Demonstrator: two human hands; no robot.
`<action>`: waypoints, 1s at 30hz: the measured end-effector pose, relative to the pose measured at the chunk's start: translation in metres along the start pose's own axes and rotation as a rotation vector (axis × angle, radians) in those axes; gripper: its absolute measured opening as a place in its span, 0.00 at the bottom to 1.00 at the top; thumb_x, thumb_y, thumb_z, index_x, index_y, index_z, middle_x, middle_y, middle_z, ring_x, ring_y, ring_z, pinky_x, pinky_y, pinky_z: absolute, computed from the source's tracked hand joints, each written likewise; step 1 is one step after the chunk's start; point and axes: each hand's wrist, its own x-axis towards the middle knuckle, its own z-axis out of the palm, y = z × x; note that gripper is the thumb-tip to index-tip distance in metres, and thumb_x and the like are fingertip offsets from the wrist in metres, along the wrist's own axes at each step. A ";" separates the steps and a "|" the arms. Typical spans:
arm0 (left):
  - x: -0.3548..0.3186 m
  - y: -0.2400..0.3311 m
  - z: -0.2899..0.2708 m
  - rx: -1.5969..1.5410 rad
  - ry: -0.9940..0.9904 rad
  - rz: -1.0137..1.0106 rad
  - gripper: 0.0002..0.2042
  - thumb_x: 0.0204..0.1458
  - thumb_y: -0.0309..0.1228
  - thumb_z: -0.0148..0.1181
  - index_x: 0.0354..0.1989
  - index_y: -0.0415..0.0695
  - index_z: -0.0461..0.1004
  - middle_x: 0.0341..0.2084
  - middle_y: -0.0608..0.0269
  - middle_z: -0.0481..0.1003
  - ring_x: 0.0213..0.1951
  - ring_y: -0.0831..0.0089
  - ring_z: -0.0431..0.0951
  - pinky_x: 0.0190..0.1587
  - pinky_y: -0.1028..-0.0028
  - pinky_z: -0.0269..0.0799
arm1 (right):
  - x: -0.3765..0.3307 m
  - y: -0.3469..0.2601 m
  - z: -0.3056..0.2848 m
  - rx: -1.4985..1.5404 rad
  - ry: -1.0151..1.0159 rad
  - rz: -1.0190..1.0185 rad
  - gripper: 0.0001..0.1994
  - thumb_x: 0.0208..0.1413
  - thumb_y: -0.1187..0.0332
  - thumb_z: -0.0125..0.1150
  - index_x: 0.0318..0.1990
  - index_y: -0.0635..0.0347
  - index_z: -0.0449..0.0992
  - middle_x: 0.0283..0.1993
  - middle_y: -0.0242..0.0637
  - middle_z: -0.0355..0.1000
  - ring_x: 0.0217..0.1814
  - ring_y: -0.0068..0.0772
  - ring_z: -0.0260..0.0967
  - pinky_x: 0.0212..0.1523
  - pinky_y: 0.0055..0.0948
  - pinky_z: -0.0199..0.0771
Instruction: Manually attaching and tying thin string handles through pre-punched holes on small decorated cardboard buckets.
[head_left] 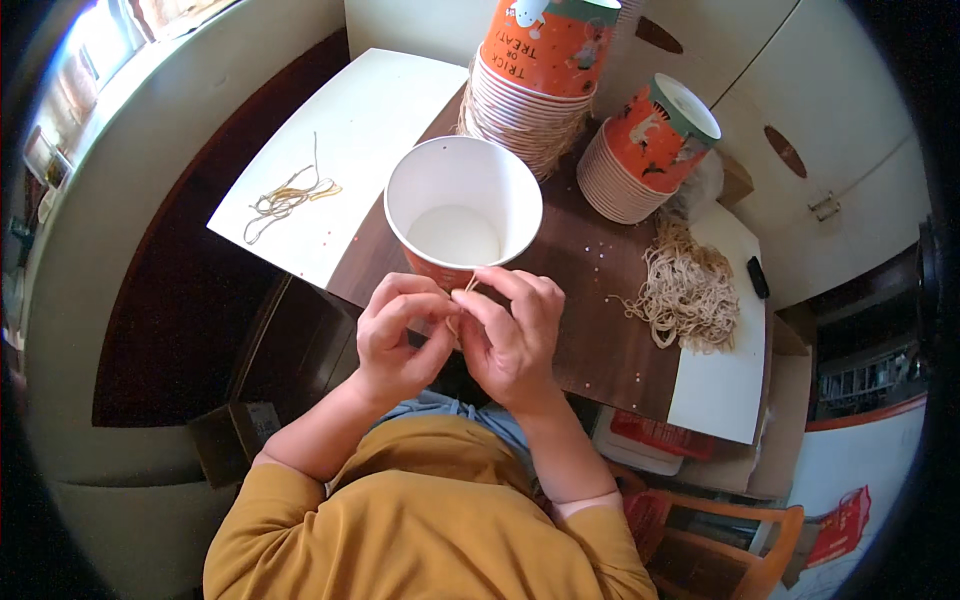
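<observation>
From here, the left hand [400,325] and right hand [515,335] pinch thin beige cord [471,285] in their fingers [496,318]; it looks light, limp, best gripped near its tip.

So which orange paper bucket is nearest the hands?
The upright, white-lined orange paper bucket; the others stand upside down in nested stacks farther back.

The tabletop [590,350] is showing dark brown between white left and right ends. By its front edge, the paper bucket [465,180] is pairing a white inside with orange outside; the pinched cord [471,284] is looking beige. Toward the far edge, a tall bucket stack [532,92] and a shorter stack [640,148] are carrying figures on orange, with green bands. The string heap [690,285] by the right edge is showing cream; loose cords [285,197] by the left edge are mixing beige and yellow.
</observation>
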 end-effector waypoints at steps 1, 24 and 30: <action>-0.001 0.002 0.000 -0.026 0.022 0.027 0.08 0.43 0.16 0.62 0.31 0.39 0.75 0.31 0.59 0.72 0.30 0.74 0.74 0.31 0.79 0.72 | 0.001 0.000 0.002 0.024 0.009 -0.021 0.11 0.46 0.70 0.64 0.40 0.52 0.76 0.46 0.33 0.70 0.47 0.36 0.66 0.48 0.39 0.60; 0.094 -0.045 -0.095 -0.773 0.540 -0.452 0.07 0.57 0.30 0.58 0.37 0.39 0.76 0.29 0.58 0.78 0.22 0.82 0.71 0.26 0.84 0.68 | 0.008 0.080 -0.095 0.041 -0.327 -0.051 0.08 0.40 0.79 0.66 0.30 0.57 0.76 0.34 0.33 0.76 0.45 0.38 0.74 0.50 0.39 0.68; 0.079 -0.022 -0.032 -0.453 0.156 -0.575 0.09 0.55 0.32 0.60 0.36 0.38 0.79 0.25 0.66 0.77 0.24 0.83 0.71 0.28 0.83 0.68 | 0.033 0.070 -0.144 0.078 -0.590 0.206 0.22 0.35 0.70 0.73 0.43 0.60 0.77 0.49 0.42 0.73 0.55 0.43 0.69 0.60 0.42 0.62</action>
